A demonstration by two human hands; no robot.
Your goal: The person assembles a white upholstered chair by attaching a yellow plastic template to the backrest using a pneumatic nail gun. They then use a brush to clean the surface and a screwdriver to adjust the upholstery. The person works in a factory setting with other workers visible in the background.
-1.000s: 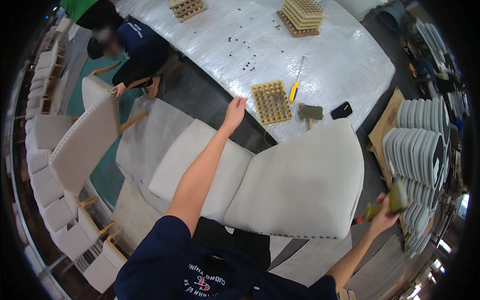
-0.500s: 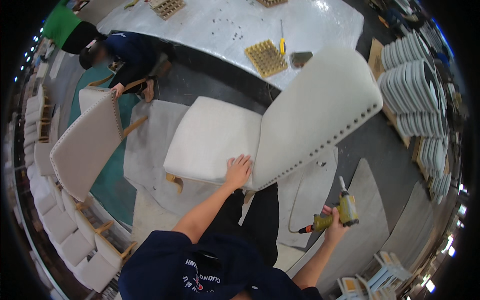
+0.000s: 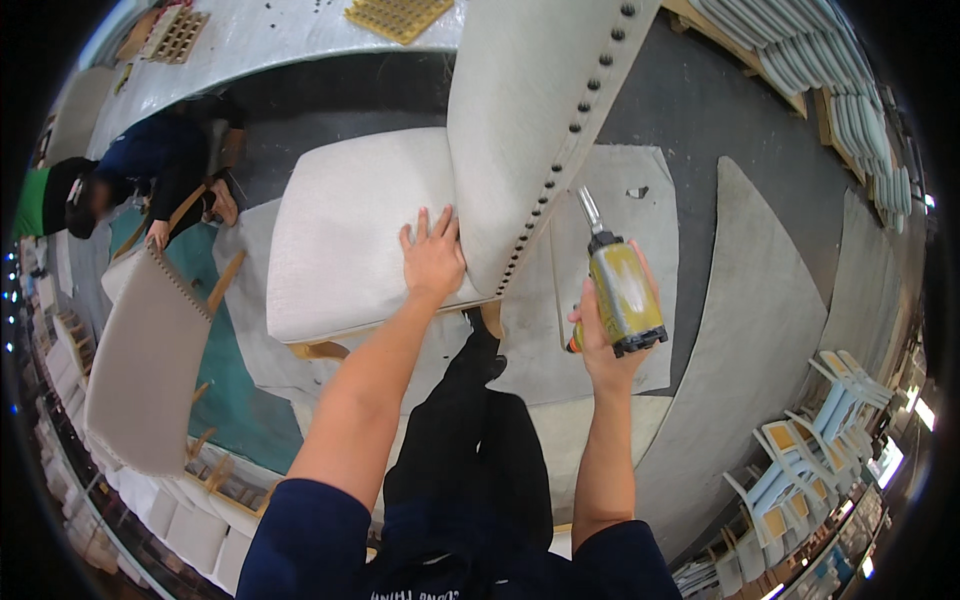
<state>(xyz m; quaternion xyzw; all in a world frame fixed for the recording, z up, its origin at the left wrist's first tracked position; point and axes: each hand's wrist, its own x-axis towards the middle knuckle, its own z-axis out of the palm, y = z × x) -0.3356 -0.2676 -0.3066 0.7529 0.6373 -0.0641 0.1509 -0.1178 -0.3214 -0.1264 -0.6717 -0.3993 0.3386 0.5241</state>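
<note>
In front of me stands a chair (image 3: 365,215) covered in cream cloth, with short wooden legs. Dark nail heads run in a row along the edge of its tall backrest (image 3: 520,120). My left hand (image 3: 434,257) lies on the seat beside the backrest, fingers spread. In my right hand (image 3: 606,335) is a yellow air tool (image 3: 628,290), gripped by its handle, its metal tip (image 3: 590,208) pointing toward the studded edge but apart from it. A hose fitting (image 3: 575,342) shows by that hand; the handle is mostly hidden.
To the left a crouching co-worker (image 3: 155,160) holds another studded chair (image 3: 150,360). A plastic-covered table (image 3: 270,50) with a yellow egg-crate tray (image 3: 400,18) stands beyond. Stacked pale panels (image 3: 850,100) rise at far right, white chair frames (image 3: 790,470) below them. Cardboard (image 3: 745,290) covers the floor.
My right hand has brought the air tool up and left, closer to the backrest's studded edge. My left hand stays on the seat. The view has shifted, so the chair appears further left.
</note>
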